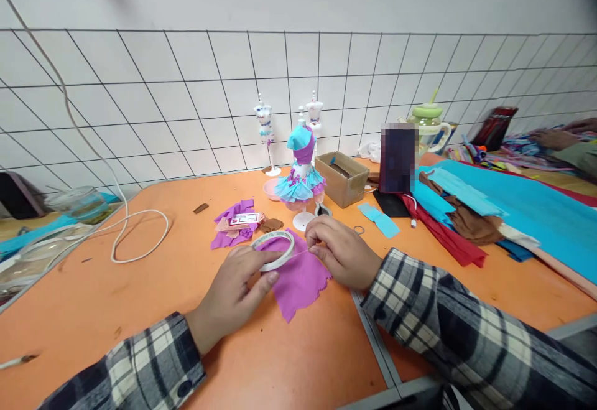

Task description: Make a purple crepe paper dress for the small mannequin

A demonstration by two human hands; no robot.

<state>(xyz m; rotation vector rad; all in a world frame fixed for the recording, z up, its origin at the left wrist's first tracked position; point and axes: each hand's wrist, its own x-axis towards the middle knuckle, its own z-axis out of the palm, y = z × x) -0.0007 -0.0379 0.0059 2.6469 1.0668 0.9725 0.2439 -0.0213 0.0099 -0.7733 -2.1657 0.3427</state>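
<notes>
So from my seat, looking through the head cam: my left hand (240, 288) is clamped on the rim of a roll of tape (276, 265), thumb below it and fingers on top. My right hand (342, 251) is pinching the end of a thin strip (301, 252) that runs across from the roll. The hands are apart, with just that strip strung between them.

The tape is over the upper left part of a purple cloth (303, 282) lying on the orange tabletop (186, 285). Honestly can't tell if the roll touches the cloth or not.

Right behind the cloth is a little dummy (302, 170) standing upright in a blue and purple outfit, with two more dummies behind it, one off to the left (264, 121) and one mostly hidden (314, 110). A cardboard box (344, 186) sits just beside the dressed one. Left of the tape there's a heap of scraps (224, 229) with a small packet (245, 219) on top.

Past my right hand I've got a blue piece (379, 220), a small ring (358, 229), a phone (396, 161) propped upright and partly pixelated, and a jug (425, 130) behind that. Someone else's hand (553, 139) is way over at the right edge, near a colourful pile. White cable (163, 226) loops around on the left.
</notes>
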